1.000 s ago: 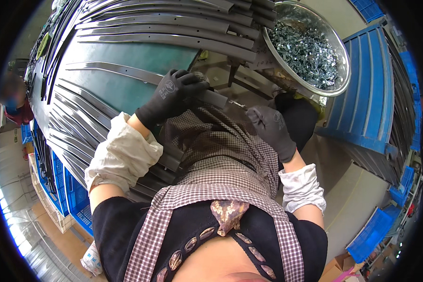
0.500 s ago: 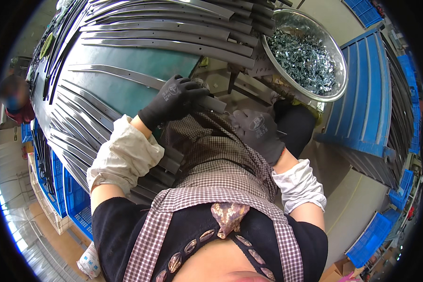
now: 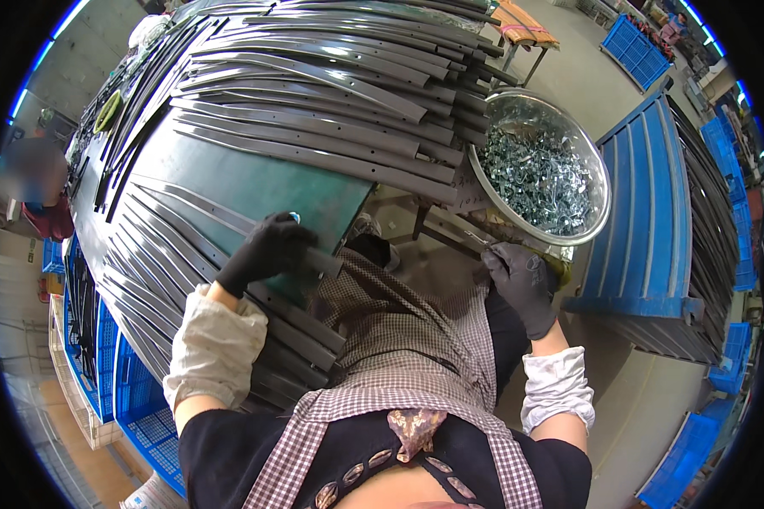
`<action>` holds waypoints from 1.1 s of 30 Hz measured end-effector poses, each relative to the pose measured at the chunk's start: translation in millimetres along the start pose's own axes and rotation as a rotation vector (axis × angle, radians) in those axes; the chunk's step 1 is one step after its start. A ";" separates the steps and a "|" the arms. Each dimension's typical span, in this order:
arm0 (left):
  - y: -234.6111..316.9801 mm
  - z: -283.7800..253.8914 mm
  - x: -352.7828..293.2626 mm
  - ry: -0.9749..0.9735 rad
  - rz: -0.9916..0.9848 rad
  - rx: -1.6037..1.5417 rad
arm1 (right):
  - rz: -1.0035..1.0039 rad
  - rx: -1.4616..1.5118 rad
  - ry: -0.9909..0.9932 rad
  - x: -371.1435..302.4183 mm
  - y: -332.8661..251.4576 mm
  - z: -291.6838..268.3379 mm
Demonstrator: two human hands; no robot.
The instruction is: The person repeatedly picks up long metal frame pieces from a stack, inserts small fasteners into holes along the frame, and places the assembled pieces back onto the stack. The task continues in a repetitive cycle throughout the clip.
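the left hand (image 3: pixel 269 251) has its fingers wrapped round one dark strip (image 3: pixel 324 262); the right hand (image 3: pixel 522 284) pinches one thin metal piece (image 3: pixel 477 238), near one bowl (image 3: pixel 526 106).

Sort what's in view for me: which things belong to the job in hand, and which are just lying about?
Job:
left hand, holding dark strip
right hand, pinching thin piece
other strips on table
basin of metal bits, likely

Lying about, apparently:
far blue crate
far orange-topped bench
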State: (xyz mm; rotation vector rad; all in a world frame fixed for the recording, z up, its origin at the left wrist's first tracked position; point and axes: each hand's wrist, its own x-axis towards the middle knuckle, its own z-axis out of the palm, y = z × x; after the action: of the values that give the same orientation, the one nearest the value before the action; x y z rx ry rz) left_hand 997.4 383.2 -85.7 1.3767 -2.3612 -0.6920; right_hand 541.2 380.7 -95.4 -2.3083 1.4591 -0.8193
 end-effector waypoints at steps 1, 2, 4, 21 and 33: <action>3.3 -2.0 -6.3 -0.031 0.021 -0.035 | 0.012 -0.004 -0.001 2.5 2.5 2.1; 11.6 -2.0 -14.3 -0.054 -0.089 -0.138 | 0.026 -0.008 -0.001 4.8 4.8 3.6; 41.8 -13.4 -25.5 -0.102 -0.315 -0.341 | 0.046 0.035 0.010 7.2 7.0 6.0; -12.2 -26.7 244.4 0.384 0.283 0.687 | -0.107 0.403 -0.239 21.1 31.2 96.2; 52.1 -73.8 314.0 0.290 0.358 0.903 | -0.160 0.453 -0.204 9.6 55.3 75.3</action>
State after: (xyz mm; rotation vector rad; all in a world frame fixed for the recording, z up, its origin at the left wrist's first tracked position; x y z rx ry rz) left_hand 844.8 112.2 14.5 1.1396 -2.6430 0.7149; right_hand 549.4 343.3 -181.2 -2.1007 0.9012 -0.8271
